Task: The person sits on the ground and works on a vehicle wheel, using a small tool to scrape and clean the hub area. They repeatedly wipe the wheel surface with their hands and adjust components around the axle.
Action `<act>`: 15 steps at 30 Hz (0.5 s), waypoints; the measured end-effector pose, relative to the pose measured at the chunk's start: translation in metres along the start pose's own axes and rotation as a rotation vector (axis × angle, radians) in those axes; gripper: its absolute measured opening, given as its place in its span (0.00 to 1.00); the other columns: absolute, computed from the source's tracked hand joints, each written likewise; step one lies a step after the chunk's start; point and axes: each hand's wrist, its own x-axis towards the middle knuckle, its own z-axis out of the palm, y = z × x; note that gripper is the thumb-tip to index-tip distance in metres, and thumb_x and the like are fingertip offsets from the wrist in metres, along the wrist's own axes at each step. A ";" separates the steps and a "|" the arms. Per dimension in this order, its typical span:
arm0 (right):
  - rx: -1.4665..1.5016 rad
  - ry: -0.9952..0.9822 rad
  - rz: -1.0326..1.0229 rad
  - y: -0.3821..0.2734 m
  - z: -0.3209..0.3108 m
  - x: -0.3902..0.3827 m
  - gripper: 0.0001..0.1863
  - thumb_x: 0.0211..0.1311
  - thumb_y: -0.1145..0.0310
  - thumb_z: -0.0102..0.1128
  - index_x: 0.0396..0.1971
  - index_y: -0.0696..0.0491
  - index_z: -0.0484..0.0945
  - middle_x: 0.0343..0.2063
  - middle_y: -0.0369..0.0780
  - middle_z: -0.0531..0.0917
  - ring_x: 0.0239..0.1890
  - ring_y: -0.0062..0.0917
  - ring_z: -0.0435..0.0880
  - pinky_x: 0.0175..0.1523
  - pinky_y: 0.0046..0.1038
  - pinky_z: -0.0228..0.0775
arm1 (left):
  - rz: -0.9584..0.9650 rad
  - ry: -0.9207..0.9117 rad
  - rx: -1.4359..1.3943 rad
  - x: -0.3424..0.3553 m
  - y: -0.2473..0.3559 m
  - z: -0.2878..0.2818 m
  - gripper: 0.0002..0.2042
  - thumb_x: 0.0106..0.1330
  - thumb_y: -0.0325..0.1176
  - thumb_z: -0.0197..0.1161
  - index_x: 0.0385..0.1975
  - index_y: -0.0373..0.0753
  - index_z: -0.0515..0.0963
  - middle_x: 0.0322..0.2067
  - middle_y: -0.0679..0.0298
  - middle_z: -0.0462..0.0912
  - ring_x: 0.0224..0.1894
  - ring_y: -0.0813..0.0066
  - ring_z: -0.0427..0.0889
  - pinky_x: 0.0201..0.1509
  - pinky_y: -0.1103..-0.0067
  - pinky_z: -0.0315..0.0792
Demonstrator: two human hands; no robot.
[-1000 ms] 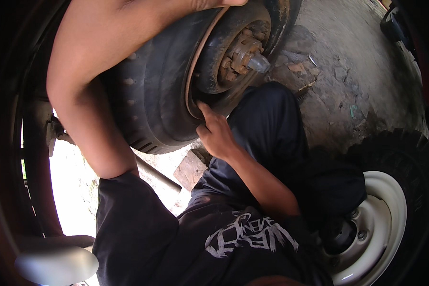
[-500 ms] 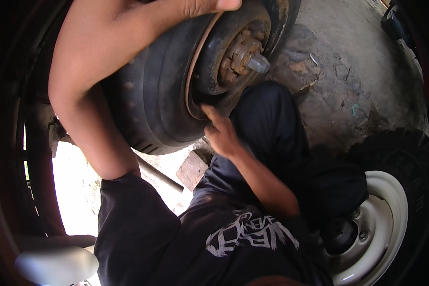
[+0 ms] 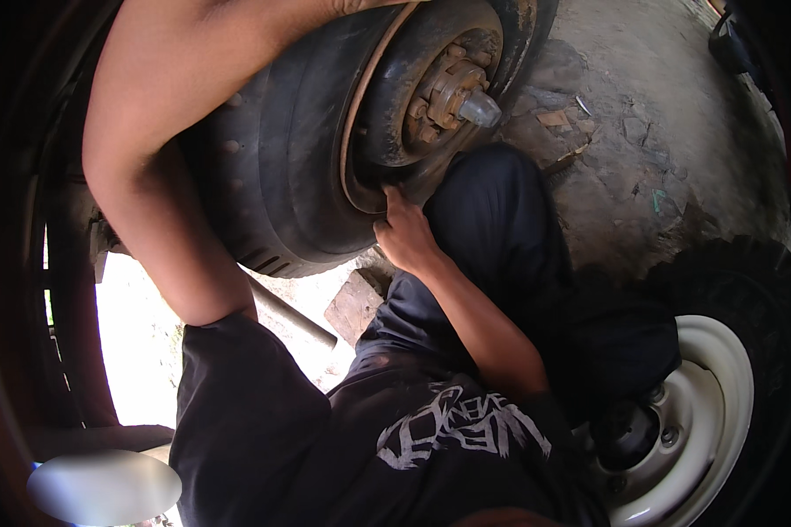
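A black tyre (image 3: 277,176) with a rust-edged rim stands at the upper middle, tilted. At its centre is a rusty hub (image 3: 448,94) with bolts around it and a grey tapered cap (image 3: 480,109). My right hand (image 3: 406,235) is at the lower edge of the rim, its index finger reaching up into the dark gap there; its other fingers look partly bent, and no tool shows in it. My left arm passes over the tyre's left side. Only a bit of my left hand (image 3: 347,5) shows at the top edge; its fingers are out of sight.
A second tyre (image 3: 734,277) with a white wheel rim (image 3: 736,386) lies at the lower right, beside my bent knee (image 3: 492,202). Below the tyre are a wooden block (image 3: 351,306) and a dark bar (image 3: 294,318). Debris (image 3: 554,120) litters the floor.
My right index finger has moved slightly right and up along the rim's lower edge. The left hand has slid farther out past the top edge.
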 end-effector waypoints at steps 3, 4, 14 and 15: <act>0.089 0.129 -0.284 -0.012 0.007 -0.031 0.36 0.63 0.75 0.55 0.73 0.68 0.62 0.70 0.65 0.71 0.73 0.58 0.70 0.78 0.45 0.63 | 0.059 -0.022 0.078 -0.001 -0.001 0.003 0.21 0.62 0.35 0.80 0.51 0.30 0.86 0.49 0.51 0.89 0.53 0.61 0.87 0.61 0.68 0.77; 0.249 0.084 -0.222 -0.012 -0.003 -0.027 0.36 0.63 0.75 0.54 0.72 0.68 0.62 0.69 0.65 0.72 0.73 0.57 0.71 0.78 0.45 0.62 | 0.032 0.000 0.078 0.001 0.005 0.009 0.21 0.62 0.35 0.81 0.52 0.31 0.86 0.49 0.51 0.89 0.53 0.61 0.87 0.62 0.68 0.77; 0.587 -0.067 -0.212 0.007 -0.001 -0.016 0.44 0.55 0.87 0.48 0.78 0.67 0.57 0.78 0.54 0.64 0.84 0.38 0.56 0.86 0.36 0.43 | -0.017 -0.019 0.126 -0.002 0.015 0.001 0.22 0.61 0.36 0.81 0.52 0.32 0.86 0.51 0.50 0.89 0.58 0.57 0.85 0.66 0.64 0.75; 0.545 -0.083 -0.177 0.016 -0.001 -0.008 0.45 0.55 0.88 0.47 0.78 0.67 0.56 0.79 0.54 0.62 0.84 0.39 0.54 0.87 0.35 0.40 | -0.012 -0.005 0.142 0.000 0.021 0.005 0.22 0.60 0.36 0.81 0.52 0.32 0.87 0.52 0.50 0.89 0.58 0.56 0.85 0.66 0.63 0.75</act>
